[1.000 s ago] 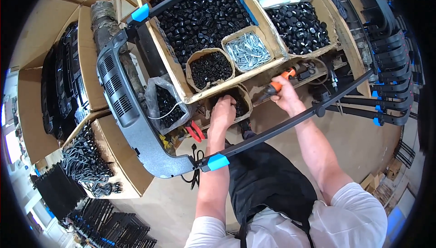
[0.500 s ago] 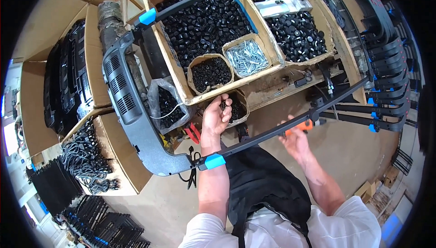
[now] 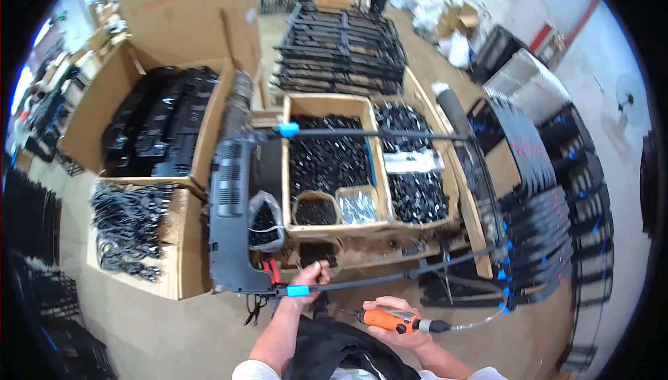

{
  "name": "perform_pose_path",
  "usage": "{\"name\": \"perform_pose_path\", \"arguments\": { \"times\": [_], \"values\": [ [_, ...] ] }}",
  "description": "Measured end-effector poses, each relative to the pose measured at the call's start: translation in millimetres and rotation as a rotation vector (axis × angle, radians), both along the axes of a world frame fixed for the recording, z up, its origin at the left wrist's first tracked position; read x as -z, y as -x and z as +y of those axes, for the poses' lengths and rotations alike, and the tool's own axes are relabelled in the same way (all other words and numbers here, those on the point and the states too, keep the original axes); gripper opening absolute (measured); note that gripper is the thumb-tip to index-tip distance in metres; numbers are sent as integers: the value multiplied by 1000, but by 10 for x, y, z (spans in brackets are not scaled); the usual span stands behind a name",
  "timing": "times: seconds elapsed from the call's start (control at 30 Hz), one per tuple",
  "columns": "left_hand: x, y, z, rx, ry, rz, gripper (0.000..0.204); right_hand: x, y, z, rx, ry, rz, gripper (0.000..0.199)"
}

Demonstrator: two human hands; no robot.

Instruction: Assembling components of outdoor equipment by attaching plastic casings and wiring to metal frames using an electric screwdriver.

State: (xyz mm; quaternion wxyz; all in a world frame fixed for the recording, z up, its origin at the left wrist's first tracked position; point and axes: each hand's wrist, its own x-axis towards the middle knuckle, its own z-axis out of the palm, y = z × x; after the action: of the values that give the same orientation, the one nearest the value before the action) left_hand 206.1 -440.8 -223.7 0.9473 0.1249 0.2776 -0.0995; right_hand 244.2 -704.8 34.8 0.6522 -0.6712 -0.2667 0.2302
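Note:
A large black rectangular frame [image 3: 379,282] lies in front of me, with a vented panel [image 3: 229,203] along its left side and blue pieces at its corners. My left hand [image 3: 314,279] is at the front rail, beside the near-left blue piece [image 3: 298,291]. Its fingers are drawn together; whatever they hold is too small to make out. Just beyond them sits a small carton of dark parts [image 3: 321,246]. My right hand [image 3: 410,337] is wrapped round an orange power screwdriver [image 3: 388,320], its tip pointing left toward the left hand. A cord or hose runs off its rear end to the right.
Inside the frame, a wooden box [image 3: 287,164] holds black plastic parts, small dark screws [image 3: 315,212] and silver screws [image 3: 357,207]. More black parts fill the right compartment [image 3: 417,198]. Bundled cables [image 3: 132,223] and a carton of black panels [image 3: 160,126] stand left; stacked frames [image 3: 536,241] stand right.
The view has tilted up and shows more of the room. My right hand has brought the orange screwdriver leftward, closer to the left hand. The left hand has drawn back from the small carton to the rail.

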Motion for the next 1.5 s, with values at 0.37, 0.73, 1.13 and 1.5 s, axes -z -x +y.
{"name": "perform_pose_path", "arguments": {
  "times": [0.37,0.73,1.13,1.5],
  "values": [
    [-1210,1235,-54,-56,-306,196,28,-107,-388,716,-72,-162,55,56],
    [-1869,948,650,-502,-96,34,35,-600,-352,1810,-244,-175,-99,48],
    [-1975,215,1632,-472,183,-43,33,-466,-452,2811,-158,-24,-91,55],
    [-1807,2,2090,-502,397,-50,31,-482,-655,3522,-141,139,-94,55]
  ]
}}
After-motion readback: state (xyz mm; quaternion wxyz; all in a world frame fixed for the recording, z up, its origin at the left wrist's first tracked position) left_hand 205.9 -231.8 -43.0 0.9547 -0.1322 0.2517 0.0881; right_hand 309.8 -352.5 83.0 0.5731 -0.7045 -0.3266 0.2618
